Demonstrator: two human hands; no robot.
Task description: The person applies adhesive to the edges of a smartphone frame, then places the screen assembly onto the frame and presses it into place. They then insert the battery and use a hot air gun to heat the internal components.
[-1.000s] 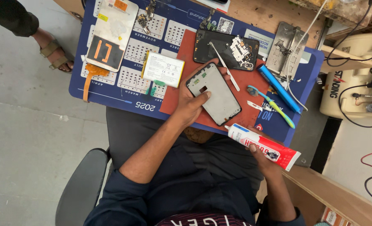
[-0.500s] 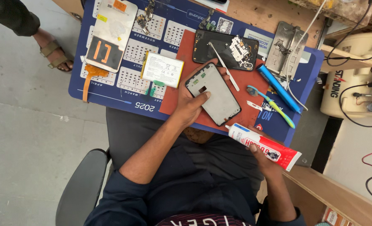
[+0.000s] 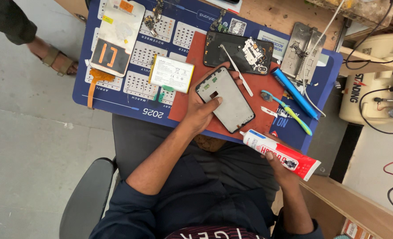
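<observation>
My left hand (image 3: 202,109) grips a grey phone frame (image 3: 230,102) by its left edge and holds it over the red work mat (image 3: 192,66). My right hand (image 3: 279,169) is closed around a white and red glue tube (image 3: 279,153), whose nozzle end points at the frame's lower corner. A black phone back with its circuit board exposed (image 3: 240,52) lies on the mat beyond the frame. A thin white pry tool (image 3: 237,71) rests across it.
A white battery (image 3: 171,73) and a phone screen with an orange flex cable (image 3: 115,40) lie on the blue calendar mat (image 3: 130,102). A blue tool (image 3: 294,93), a toothbrush (image 3: 287,110) and a metal jig (image 3: 302,52) sit at right. Another person's sandalled foot (image 3: 55,60) stands at left.
</observation>
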